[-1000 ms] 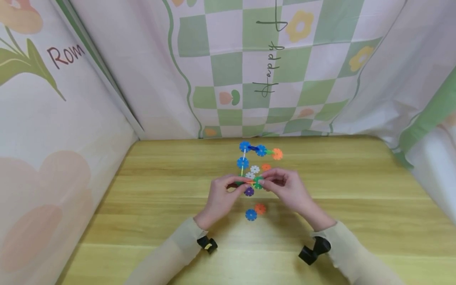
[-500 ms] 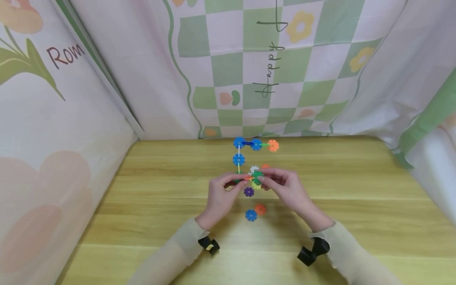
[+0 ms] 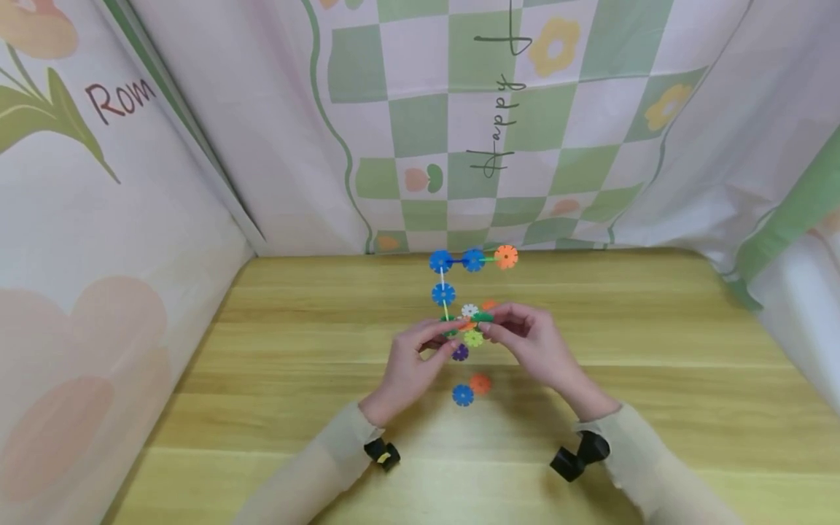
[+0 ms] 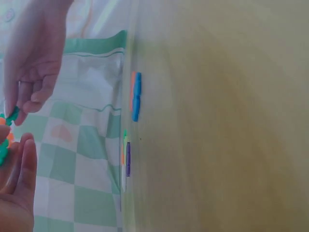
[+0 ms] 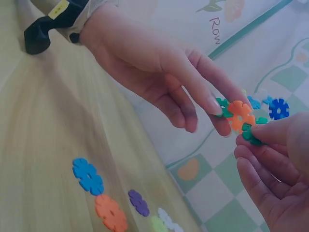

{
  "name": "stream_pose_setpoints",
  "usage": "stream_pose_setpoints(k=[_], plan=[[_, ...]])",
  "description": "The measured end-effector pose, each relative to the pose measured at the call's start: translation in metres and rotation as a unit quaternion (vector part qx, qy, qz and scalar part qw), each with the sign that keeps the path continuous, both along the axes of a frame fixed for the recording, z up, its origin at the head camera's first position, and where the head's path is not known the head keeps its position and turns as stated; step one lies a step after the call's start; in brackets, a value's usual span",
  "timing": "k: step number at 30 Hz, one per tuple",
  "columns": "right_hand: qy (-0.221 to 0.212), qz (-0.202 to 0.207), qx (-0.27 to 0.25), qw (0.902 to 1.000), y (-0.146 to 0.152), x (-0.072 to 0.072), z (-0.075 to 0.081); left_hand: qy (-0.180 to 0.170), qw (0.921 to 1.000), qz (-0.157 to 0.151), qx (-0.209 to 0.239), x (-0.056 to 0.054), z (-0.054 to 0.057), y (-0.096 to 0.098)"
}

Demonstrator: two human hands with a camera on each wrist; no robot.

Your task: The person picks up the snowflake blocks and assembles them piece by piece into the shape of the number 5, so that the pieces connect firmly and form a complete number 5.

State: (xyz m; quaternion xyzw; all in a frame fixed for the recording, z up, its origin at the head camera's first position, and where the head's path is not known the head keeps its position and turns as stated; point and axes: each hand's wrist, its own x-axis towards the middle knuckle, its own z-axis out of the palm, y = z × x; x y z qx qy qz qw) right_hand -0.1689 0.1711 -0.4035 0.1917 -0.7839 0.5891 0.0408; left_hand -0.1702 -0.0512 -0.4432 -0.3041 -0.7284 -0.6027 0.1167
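My left hand [image 3: 410, 368] holds a chain of interlocking snowflake discs by its near end, at an orange disc [image 5: 240, 116] and a green one beside it. The chain rises behind the fingers through a blue disc [image 3: 443, 294], then bends right to an orange end disc [image 3: 506, 257]. My right hand [image 3: 534, 350] pinches a green disc [image 5: 253, 134] between thumb and fingertips, against the orange disc's edge. Whether the two are slotted together I cannot tell. The left fingers partly hide the chain's lower end in the head view.
Loose discs lie on the wooden table [image 3: 262, 415]: a blue one [image 3: 462, 395], an orange one [image 3: 480, 383], a purple one [image 3: 460, 352], a yellow-green one [image 3: 473, 337] and a white one [image 3: 469, 310]. A checked curtain [image 3: 479, 124] hangs behind the table.
The green disc in my right fingers has turned from face-on to nearly edge-on. The chain's far end has swung slightly upward in the head view. Both arms stay nearly in place.
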Motion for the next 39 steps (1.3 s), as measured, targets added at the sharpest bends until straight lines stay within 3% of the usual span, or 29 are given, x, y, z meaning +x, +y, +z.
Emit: stream_pose_setpoints(k=[3, 5, 10, 15, 24, 30, 39], plan=[[0.017, 0.001, 0.009, 0.9998, 0.004, -0.002, 0.001, 0.008, 0.9998, -0.017, -0.002, -0.001, -0.002, -0.001], [0.021, 0.001, 0.014, 0.9997, 0.007, -0.003, 0.001, 0.002, 0.9999, -0.010, 0.001, -0.001, -0.002, -0.002], [0.027, 0.005, 0.021, 0.9994, 0.011, -0.004, 0.003, -0.076, 0.9958, 0.020, 0.047, -0.001, 0.006, -0.007], [0.026, 0.012, 0.030, 0.9991, 0.012, -0.004, 0.004, -0.126, 0.9881, 0.019, 0.087, -0.007, 0.012, -0.010], [0.003, 0.006, 0.034, 0.9994, 0.010, -0.003, 0.005, -0.182, 0.9831, -0.003, 0.015, -0.009, 0.012, -0.008], [-0.007, -0.005, 0.004, 1.0000, 0.011, -0.005, 0.003, -0.207, 0.9782, -0.019, 0.003, -0.005, 0.014, -0.005], [-0.008, 0.000, 0.007, 0.9999, 0.013, -0.005, 0.003, -0.213, 0.9757, -0.039, -0.031, -0.003, 0.009, -0.011]])
